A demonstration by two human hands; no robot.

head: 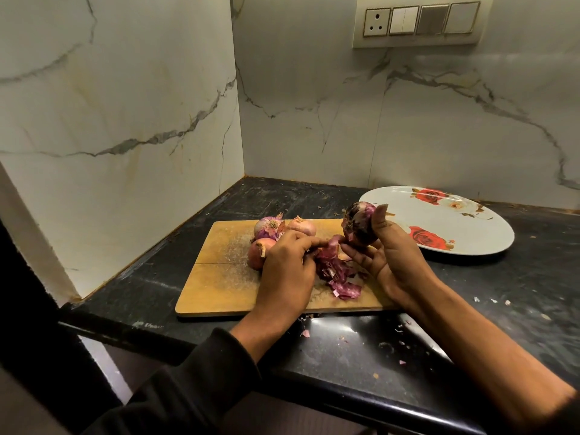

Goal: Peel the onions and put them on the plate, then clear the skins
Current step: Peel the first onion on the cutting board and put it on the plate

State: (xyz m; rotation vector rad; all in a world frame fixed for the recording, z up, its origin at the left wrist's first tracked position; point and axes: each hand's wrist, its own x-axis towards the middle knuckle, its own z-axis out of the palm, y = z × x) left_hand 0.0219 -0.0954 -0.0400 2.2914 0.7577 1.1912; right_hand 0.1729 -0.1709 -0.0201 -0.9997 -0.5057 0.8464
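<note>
My right hand grips a dark purple onion above the right end of the wooden cutting board. My left hand pinches a strip of purple skin that hangs from that onion. A heap of peeled skins lies on the board under both hands. Three unpeeled onions sit together at the board's far side, partly hidden behind my left hand. The white plate with red roses lies to the right of the board with no onion on it.
The board lies on a black stone counter in a corner between marble walls. Small skin scraps dot the counter near its front edge. A switch panel is on the back wall above the plate.
</note>
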